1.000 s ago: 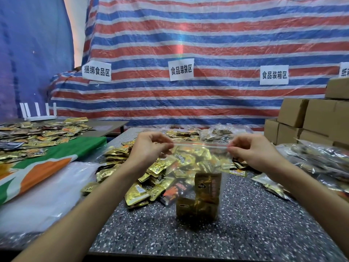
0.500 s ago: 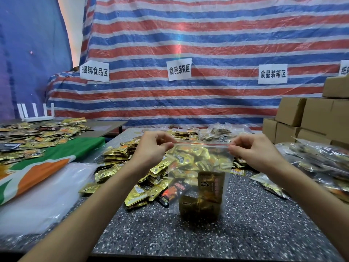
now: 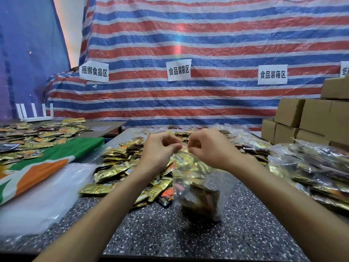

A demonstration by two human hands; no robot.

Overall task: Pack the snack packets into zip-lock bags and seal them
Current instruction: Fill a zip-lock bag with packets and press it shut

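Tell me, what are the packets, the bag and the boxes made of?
Packets: shiny gold wrapping, likely foil or foiled plastic; it glints and creases.
Bag: thin clear plastic, glossy; packets show through it.
Boxes: brown cardboard by the look, matte, with folded edges.

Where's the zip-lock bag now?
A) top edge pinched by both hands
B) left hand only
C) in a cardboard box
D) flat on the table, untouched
A: the left hand and right hand both pinch the top strip of the bag, with packets at its bottom.
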